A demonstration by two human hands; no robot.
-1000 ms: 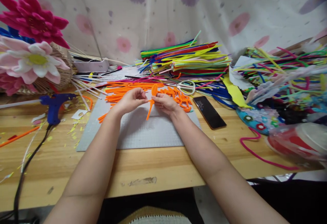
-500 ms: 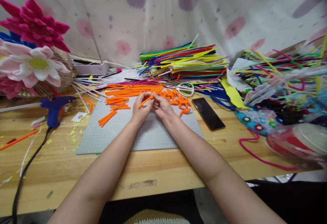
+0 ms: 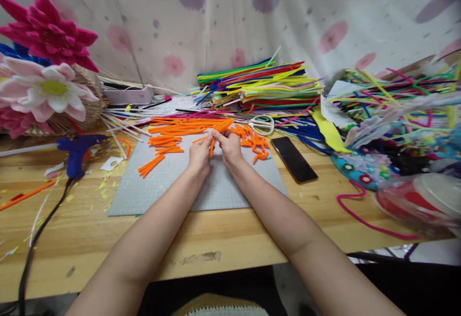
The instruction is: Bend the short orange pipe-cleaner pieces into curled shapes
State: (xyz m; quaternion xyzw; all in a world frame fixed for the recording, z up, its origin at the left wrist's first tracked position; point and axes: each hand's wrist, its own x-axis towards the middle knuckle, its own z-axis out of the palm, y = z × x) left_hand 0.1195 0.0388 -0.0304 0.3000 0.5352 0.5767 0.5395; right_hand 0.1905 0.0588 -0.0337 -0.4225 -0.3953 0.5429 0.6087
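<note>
Over the grey cutting mat (image 3: 151,196), my left hand (image 3: 200,153) and my right hand (image 3: 229,148) meet at the fingertips. Both are closed on an orange pipe cleaner (image 3: 211,150), whose end sticks down between them. Its exact shape is partly hidden by my fingers. To the left lie short cut orange pipe cleaners (image 3: 163,142) in small piles, with longer ones behind. Several bent orange pieces (image 3: 254,140) rest to the right of my right hand. White-handled scissors (image 3: 262,124) lie at the mat's back right.
A blue glue gun (image 3: 79,155) with its cord lies left, near felt flowers (image 3: 54,88). Bundled coloured pipe cleaners (image 3: 259,85) are stacked at the back. A black phone (image 3: 293,159) lies right of the mat, with a plastic-wrapped tub (image 3: 425,198) farther right.
Both hands have turned so that their backs face up more, thumbs and fingers pinching together. The orange piece, slanted across my left hand before, now points down between the hands.
</note>
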